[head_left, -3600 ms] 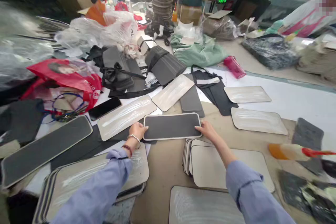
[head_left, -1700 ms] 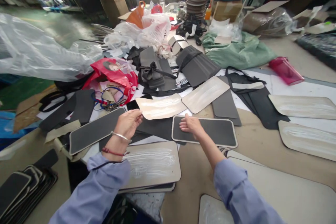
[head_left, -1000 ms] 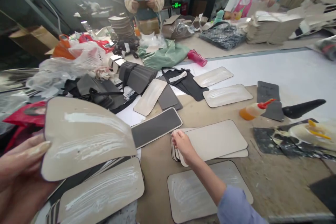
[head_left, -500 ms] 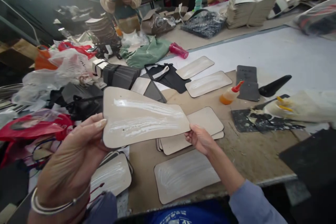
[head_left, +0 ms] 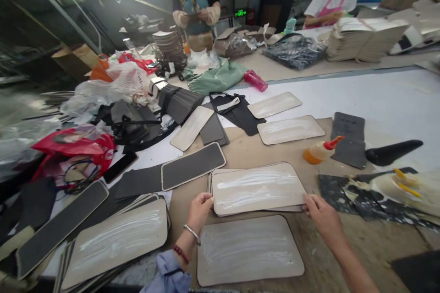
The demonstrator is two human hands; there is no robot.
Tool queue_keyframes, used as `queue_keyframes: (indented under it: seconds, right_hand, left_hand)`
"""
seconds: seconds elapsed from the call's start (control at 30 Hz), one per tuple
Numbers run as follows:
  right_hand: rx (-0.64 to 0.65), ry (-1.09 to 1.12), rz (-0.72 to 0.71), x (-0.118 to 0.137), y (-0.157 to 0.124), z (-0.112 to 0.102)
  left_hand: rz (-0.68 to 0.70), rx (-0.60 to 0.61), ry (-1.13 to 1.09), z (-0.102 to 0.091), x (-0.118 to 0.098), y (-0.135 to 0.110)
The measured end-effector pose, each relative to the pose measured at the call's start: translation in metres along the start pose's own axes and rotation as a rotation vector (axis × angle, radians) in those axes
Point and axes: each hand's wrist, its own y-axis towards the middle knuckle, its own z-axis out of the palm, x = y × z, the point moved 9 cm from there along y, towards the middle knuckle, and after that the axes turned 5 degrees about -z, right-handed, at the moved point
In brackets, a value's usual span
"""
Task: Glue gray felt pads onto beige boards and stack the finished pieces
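A beige rounded board point(head_left: 258, 188) streaked with white glue lies on top of a small stack of like boards. My left hand point(head_left: 199, 208) pinches its left end, fingers closed on the edge. My right hand point(head_left: 321, 217) grips its right end. Just below lies another glue-streaked board point(head_left: 249, 249) flat on the brown tabletop. A dark felt panel with a pale rim point(head_left: 192, 171) rests to the upper left of the held board.
An orange glue bottle point(head_left: 319, 151) and a black brush handle point(head_left: 392, 151) lie right. More glued boards point(head_left: 288, 129) sit farther back, a stack point(head_left: 113, 240) at left. Bags and black fabric crowd the left. Two other people stand at the far side.
My left hand lifted the glue-streaked board from the left, my right hand took its other end, and both have brought it down onto the stack of boards in front of me.
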Motion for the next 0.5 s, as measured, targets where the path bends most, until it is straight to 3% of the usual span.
queue_keyframes:
  seconds: [0.1,0.2,0.27,0.4,0.5]
  right_hand:
    - [-0.122,-0.285,-0.038,0.007,0.001,-0.018]
    - [-0.226,-0.454,-0.232,0.056,0.014,-0.018]
    - [-0.135,-0.47,-0.409,0.108,0.033,0.013]
    - [0.11,-0.557,-0.755,0.221,0.076,0.111]
    - [0.192,-0.68,-0.91,0.278,0.111,0.175]
  left_hand:
    - [0.033,-0.058,0.068,-0.003,-0.001,0.002]
    - [0.084,-0.084,0.15,-0.003,-0.005,0.001]
    - [0.1,-0.086,0.206,-0.005,-0.008,-0.001]
    - [0.173,-0.133,0.233,-0.02,-0.014,-0.007]
    - [0.215,-0.182,0.191,-0.038,-0.007,-0.007]
